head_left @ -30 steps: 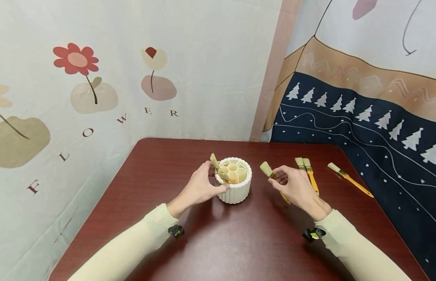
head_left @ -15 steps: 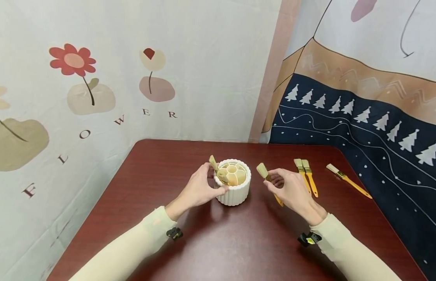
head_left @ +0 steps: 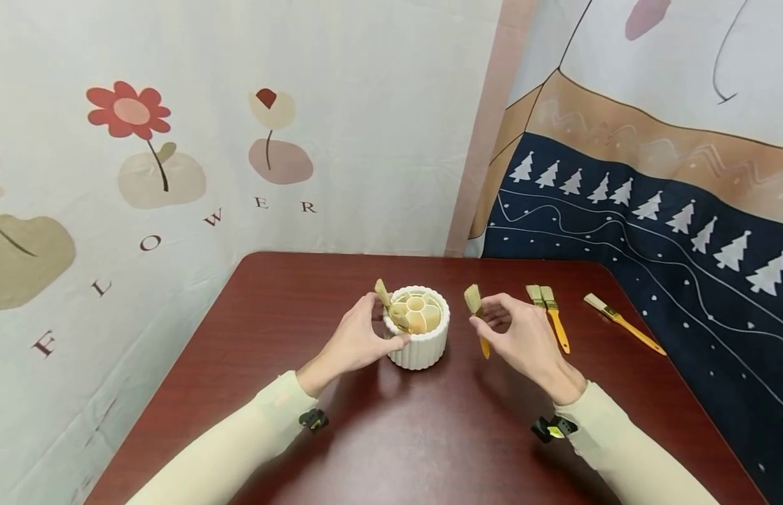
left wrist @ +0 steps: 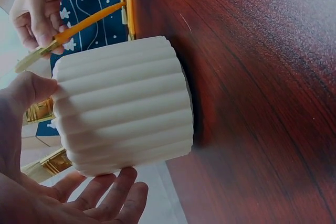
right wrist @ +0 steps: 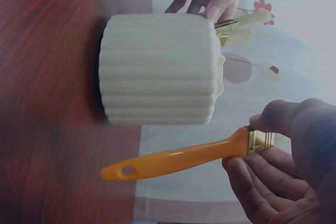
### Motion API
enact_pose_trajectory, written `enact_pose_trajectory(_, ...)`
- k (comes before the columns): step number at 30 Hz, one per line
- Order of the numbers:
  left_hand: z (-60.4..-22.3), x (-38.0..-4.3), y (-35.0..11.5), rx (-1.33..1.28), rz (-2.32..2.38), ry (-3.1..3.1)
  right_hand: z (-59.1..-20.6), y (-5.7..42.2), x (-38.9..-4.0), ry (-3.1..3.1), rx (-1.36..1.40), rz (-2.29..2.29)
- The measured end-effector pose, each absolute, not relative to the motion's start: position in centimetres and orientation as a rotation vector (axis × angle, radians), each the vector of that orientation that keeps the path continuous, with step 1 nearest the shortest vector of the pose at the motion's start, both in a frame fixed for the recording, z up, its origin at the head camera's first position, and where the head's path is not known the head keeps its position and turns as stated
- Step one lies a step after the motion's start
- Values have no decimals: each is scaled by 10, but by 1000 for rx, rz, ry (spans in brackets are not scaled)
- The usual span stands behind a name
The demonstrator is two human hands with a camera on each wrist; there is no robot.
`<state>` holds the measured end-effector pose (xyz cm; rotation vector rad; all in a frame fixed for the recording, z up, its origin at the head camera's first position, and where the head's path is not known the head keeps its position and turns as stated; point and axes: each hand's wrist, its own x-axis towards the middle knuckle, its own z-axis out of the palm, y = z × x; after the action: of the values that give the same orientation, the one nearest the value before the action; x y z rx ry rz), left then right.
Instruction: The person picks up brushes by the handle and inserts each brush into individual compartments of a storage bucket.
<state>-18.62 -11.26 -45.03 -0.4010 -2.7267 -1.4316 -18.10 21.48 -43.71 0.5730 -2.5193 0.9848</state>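
Note:
A white ribbed round holder (head_left: 419, 351) with a flower-shaped divided insert (head_left: 416, 304) stands on the table. My left hand (head_left: 356, 337) holds it from the left, thumb at the front of the rim and fingers round the far side, as the left wrist view shows. Two paintbrushes stand in its left compartments, one of them a leaning brush (head_left: 383, 291), bristles up. To the right of the holder, my right hand (head_left: 520, 337) pinches another paintbrush (right wrist: 184, 158) by its metal band. Its bristles point up, and its orange handle hangs down above the table.
Two paintbrushes (head_left: 558, 326) with orange handles lie side by side behind my right hand. Farther right, one more paintbrush (head_left: 624, 324) lies near the right edge of the dark red table (head_left: 391, 449). Printed cloths (head_left: 378, 126) hang behind the table.
The paintbrush in my right hand has swung from a slant to nearly upright, and that hand has shifted slightly left. My left hand stays on the holder.

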Motion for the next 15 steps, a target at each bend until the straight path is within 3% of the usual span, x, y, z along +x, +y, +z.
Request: enact_pose_trajectory(15, -451, -186, -113, -404, -1418, -2732, -422, 198, -181, -2380, 650, 1038)
